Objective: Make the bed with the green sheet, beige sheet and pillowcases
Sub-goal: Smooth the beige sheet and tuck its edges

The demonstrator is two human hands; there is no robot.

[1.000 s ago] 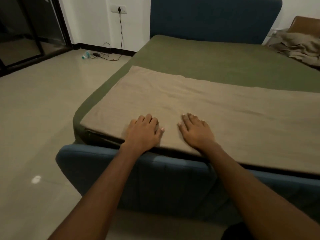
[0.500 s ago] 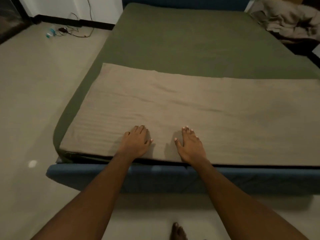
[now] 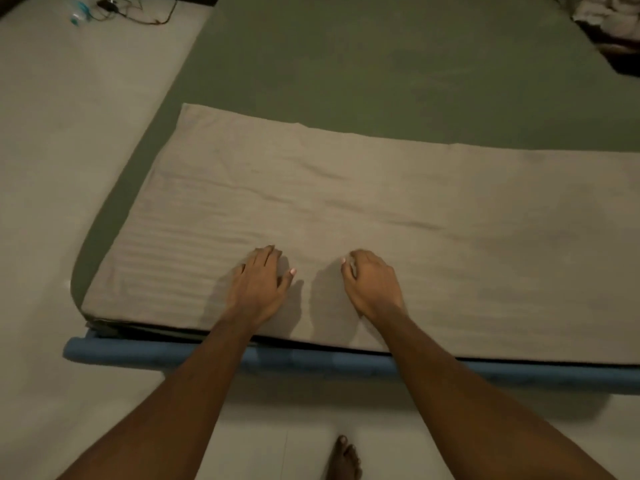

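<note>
As two hands (image 3: 258,285) (image 3: 372,287) touch one beige sheet (image 3: 450,209), one green sheet (image 3: 381,64) shows.

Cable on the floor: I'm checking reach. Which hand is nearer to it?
Left. The left hand rests on the beige sheet, on the side toward the cable; the right hand lies beside it, farther off.

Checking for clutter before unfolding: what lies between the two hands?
Only bare beige sheet between the left hand and right hand, seen in the head view.
</note>
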